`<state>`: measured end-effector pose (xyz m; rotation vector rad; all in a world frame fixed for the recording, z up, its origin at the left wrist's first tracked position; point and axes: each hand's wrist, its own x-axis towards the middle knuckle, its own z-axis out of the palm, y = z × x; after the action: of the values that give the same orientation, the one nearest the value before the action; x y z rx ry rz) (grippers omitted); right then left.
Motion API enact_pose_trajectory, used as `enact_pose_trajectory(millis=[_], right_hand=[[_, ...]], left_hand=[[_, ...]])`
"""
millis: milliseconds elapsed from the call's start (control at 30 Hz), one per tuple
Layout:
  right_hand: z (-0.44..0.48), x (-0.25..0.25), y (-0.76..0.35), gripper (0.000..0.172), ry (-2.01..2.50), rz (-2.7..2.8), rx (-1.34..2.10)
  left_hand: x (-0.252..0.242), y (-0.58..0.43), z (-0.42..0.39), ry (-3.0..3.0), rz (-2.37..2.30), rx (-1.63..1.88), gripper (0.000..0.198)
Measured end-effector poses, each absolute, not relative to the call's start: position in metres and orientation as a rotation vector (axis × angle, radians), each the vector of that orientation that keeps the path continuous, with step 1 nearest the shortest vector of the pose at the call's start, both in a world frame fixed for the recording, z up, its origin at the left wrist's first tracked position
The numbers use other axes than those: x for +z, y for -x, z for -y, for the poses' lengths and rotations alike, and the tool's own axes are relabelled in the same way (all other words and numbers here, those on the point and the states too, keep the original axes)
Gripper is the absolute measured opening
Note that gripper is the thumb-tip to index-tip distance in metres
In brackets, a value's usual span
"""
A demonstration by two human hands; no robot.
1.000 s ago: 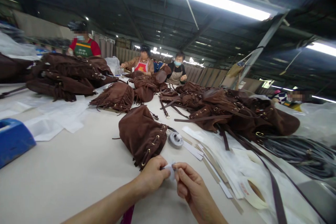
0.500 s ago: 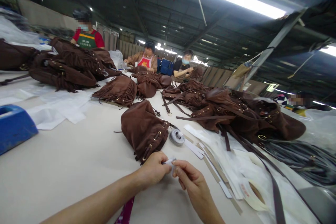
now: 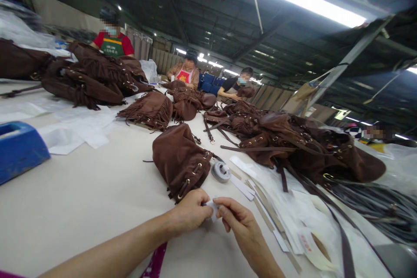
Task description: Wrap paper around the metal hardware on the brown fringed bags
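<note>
My left hand (image 3: pixel 190 213) and my right hand (image 3: pixel 237 221) meet just above the pale table (image 3: pixel 84 200), and both pinch a small white paper piece (image 3: pixel 213 206) between thumb and fingers. Directly behind my hands lies a brown suede drawstring bag (image 3: pixel 179 160) with gold eyelets. A small grey tape roll (image 3: pixel 220 171) sits to the right of the bag. White and tan paper strips (image 3: pixel 257 191) lie beside my right hand.
Heaps of brown fringed bags (image 3: pixel 293 143) cover the right and far left (image 3: pixel 94 76). A blue plastic holder (image 3: pixel 19 150) stands at the left edge. A larger tape roll (image 3: pixel 317 247) and dark straps (image 3: pixel 374 204) lie at right. Three people work at the far end.
My hands stay together on the white piece, working it slightly. The camera has tipped a little, so the scene sits lower and shifted right.
</note>
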<state>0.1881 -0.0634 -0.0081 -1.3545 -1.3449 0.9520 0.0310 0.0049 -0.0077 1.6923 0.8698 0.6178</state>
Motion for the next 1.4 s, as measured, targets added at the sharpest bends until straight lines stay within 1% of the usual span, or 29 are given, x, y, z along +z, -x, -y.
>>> enact_pose_trajectory(millis=[167, 267, 433, 567, 633, 767, 1033, 1133, 1267, 1400], right_hand=[[0.065, -0.001, -0.188, 0.032, 1.342, 1.35, 0.974], [0.066, -0.001, -0.191, 0.028, 1.339, 1.387, 0.959], [0.07, -0.004, -0.195, 0.018, 1.297, 1.645, 0.76], [0.073, -0.008, -0.198, 0.02, 1.226, 1.834, 0.579], [0.074, -0.011, -0.2, 0.021, 1.194, 1.846, 0.543], [0.074, -0.017, -0.2, 0.018, 1.226, 1.817, 0.559], [0.076, -0.02, -0.202, 0.02, 1.31, 1.666, 0.722], [0.08, -0.019, -0.201, 0.02, 1.307, 1.469, 0.945], [0.082, -0.016, -0.197, 0.025, 1.099, 0.968, 1.315], [0.081, -0.012, -0.192, 0.031, 0.98, 0.797, 1.383]], left_hand=[[-0.01, -0.035, -0.005, -1.658, -0.913, 0.641, 0.012], [-0.01, -0.036, -0.005, -1.617, -0.928, 0.641, 0.012], [-0.009, -0.035, -0.005, -1.551, -0.904, 0.616, 0.016], [-0.008, -0.033, -0.006, -1.502, -0.878, 0.592, 0.017], [-0.009, -0.033, -0.007, -1.489, -0.877, 0.588, 0.017], [-0.01, -0.034, -0.007, -1.479, -0.876, 0.596, 0.016], [-0.007, -0.033, -0.007, -1.47, -0.887, 0.592, 0.018], [-0.006, -0.034, -0.007, -1.487, -0.91, 0.597, 0.018], [-0.005, -0.035, -0.006, -1.525, -0.926, 0.611, 0.015], [-0.004, -0.034, -0.005, -1.533, -0.945, 0.599, 0.014]])
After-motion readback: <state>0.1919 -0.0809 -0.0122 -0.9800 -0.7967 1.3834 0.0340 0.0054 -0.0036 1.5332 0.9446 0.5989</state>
